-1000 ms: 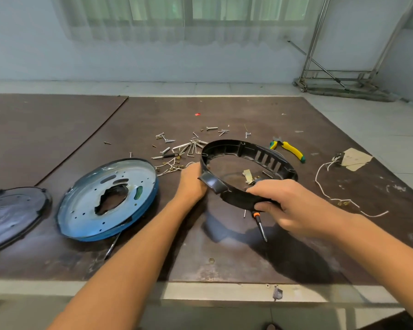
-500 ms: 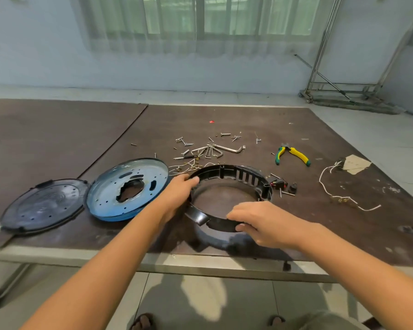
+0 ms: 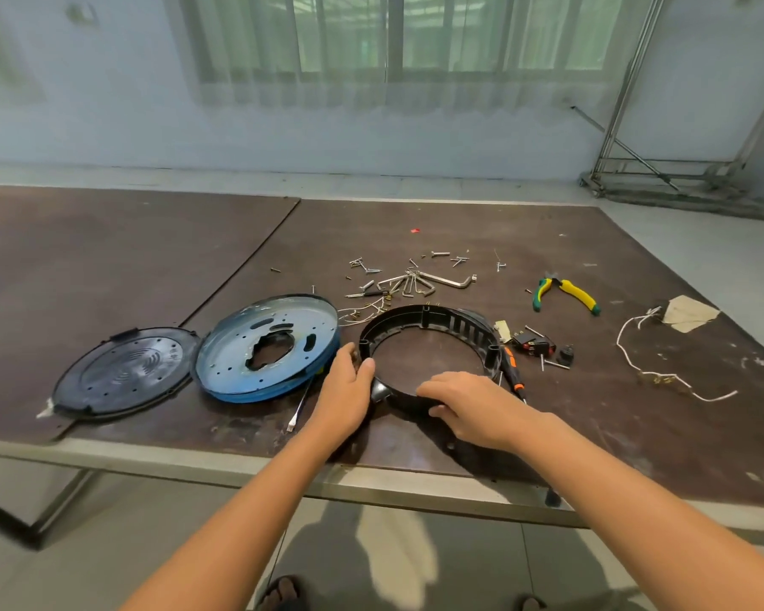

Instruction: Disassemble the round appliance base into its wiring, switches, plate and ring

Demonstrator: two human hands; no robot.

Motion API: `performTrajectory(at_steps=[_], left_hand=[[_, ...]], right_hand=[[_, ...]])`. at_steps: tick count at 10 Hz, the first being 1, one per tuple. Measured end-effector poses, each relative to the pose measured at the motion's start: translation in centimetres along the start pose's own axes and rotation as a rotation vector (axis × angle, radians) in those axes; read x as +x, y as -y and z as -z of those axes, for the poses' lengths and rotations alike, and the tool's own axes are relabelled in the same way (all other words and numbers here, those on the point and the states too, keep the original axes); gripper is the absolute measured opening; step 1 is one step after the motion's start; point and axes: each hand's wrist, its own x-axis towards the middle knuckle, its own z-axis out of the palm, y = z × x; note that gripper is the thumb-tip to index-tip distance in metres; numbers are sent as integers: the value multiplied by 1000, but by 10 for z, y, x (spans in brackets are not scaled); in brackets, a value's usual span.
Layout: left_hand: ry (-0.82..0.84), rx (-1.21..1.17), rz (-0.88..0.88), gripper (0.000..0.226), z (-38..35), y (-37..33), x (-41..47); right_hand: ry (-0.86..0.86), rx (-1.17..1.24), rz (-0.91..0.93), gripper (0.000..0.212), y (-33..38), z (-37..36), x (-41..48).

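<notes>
Two bare hands hold a black plastic ring (image 3: 420, 313) that lies flat on the brown table (image 3: 614, 438), close to its near edge. The left hand (image 3: 347, 392) grips the ring's left side, its thumb hooked over the rim and the other fingers outside the wall. The right hand (image 3: 468, 405) covers the near rim, its fingers (image 3: 433, 385) curled over the top edge and holding it. The ring's far wall has a row of vertical slots.

Just left of the ring a blue metal plate (image 3: 230, 359) with a ragged central hole lies tilted, and beside that a black round cover (image 3: 120, 372) lies flat. A bare screwdriver shaft (image 3: 298, 410) sticks out from under the plate. An orange-and-black screwdriver (image 3: 512, 368) lies against the ring's right side, with black switches (image 3: 532, 346) just beyond it. Further right trails a white wire (image 3: 662, 372). Behind the ring are a set of hex keys (image 3: 433, 282), scattered screws (image 3: 439, 254) and yellow-and-green pliers (image 3: 565, 293).
</notes>
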Motion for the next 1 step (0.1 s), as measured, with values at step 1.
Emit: performTrajectory(at_steps=[1], left_hand=[[-109, -35, -21, 52, -4, 7, -6]], right_hand=[[4, 66, -97, 52, -8, 1, 3]])
